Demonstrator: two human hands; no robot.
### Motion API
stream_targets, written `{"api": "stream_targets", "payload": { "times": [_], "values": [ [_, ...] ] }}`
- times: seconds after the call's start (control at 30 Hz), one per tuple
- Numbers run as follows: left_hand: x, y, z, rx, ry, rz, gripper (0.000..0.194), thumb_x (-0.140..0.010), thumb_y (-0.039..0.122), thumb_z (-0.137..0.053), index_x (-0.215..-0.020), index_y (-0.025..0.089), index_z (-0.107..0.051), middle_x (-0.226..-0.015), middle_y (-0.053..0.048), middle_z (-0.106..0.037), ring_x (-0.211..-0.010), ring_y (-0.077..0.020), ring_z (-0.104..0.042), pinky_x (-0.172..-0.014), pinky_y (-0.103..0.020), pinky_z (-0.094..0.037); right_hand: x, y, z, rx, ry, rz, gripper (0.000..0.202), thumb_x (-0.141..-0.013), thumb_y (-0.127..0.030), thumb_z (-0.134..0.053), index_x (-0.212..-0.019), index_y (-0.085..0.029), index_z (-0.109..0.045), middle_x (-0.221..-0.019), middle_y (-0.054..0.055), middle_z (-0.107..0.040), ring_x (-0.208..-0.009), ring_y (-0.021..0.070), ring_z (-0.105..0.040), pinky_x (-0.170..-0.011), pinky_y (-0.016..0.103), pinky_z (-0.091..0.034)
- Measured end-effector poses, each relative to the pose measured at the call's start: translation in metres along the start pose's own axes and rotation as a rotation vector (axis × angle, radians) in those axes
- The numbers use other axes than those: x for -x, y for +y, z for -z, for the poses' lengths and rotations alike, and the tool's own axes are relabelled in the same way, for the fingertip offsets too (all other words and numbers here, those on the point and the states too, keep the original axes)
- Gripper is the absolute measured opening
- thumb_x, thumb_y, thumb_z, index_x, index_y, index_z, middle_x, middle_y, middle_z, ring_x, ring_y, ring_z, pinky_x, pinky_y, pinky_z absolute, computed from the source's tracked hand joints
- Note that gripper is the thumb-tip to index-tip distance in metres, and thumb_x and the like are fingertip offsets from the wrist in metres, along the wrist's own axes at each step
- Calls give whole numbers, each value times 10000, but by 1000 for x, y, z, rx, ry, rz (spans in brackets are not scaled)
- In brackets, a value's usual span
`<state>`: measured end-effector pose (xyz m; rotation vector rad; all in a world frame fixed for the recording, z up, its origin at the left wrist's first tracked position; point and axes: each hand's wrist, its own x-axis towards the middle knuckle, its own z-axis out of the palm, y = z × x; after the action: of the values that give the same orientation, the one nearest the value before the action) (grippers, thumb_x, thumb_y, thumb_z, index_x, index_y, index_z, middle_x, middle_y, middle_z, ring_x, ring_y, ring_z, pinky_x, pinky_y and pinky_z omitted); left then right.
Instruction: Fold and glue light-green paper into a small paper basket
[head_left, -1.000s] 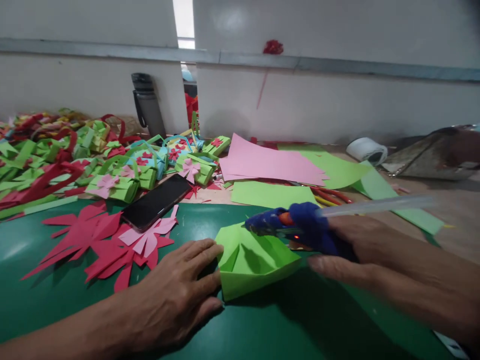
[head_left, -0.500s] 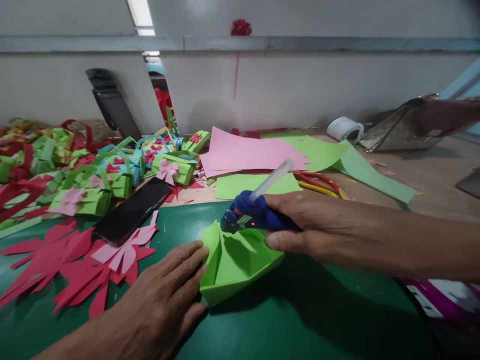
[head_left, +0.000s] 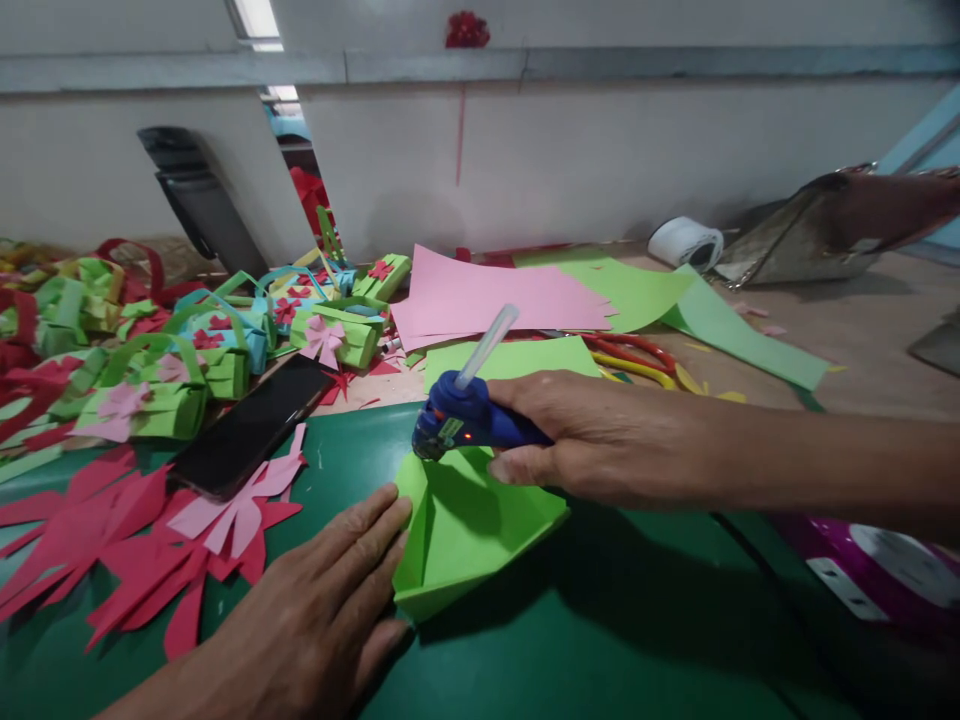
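A light green folded paper tray (head_left: 480,530) with raised sides rests on the green mat (head_left: 615,640). My left hand (head_left: 330,590) lies at its left side, palm down, fingertips against the paper wall and thumb beside the lower left corner. Wrapped round a blue glue gun (head_left: 469,412) is my right hand (head_left: 592,435), above the back of the tray. A clear glue stick (head_left: 489,345) sticks up out of the gun, and a small red light glows on its side. The gun's nozzle is hidden or too dark to make out near the tray's back left corner.
Left of the hands lie red paper cutouts (head_left: 150,570), a pink cutout (head_left: 240,505) and a black phone (head_left: 251,425). Small paper bags (head_left: 150,400) are heaped behind. Pink sheets (head_left: 495,295), scissors (head_left: 637,360) and a white roll (head_left: 684,243) sit farther back. A purple object (head_left: 892,570) is at right.
My right hand has moved the glue gun left and slightly up, over the tray's back left corner. The left hand stays at the tray's side. The whole view has shifted a little.
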<state>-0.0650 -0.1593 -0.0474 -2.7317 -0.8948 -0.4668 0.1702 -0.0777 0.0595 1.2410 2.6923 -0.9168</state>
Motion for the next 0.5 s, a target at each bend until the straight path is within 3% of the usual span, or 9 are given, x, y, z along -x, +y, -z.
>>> {"api": "stream_targets", "payload": {
  "times": [0.17,0.5],
  "values": [
    [3,-2,-3,42,-14,-11,284,-889,263,-482,-1079,125,-643,-1254,-110,-573,-1235,-261,-451,-1000,-354,-439,-5,-1,-2,28,22,20,81,-830,-244,-486,-776,-184,-482,-731,-9,-530,-610,118,-467,-540,253,-332],
    [5,-4,-11,32,50,-61,276,-874,222,-493,-1081,108,-634,-1247,-124,-574,-1239,-257,-447,-1003,-352,-416,-5,-4,-1,100,-40,62,122,-857,-211,-492,-920,-119,-541,-921,80,-582,-790,177,-509,-678,286,-405]
  ]
}}
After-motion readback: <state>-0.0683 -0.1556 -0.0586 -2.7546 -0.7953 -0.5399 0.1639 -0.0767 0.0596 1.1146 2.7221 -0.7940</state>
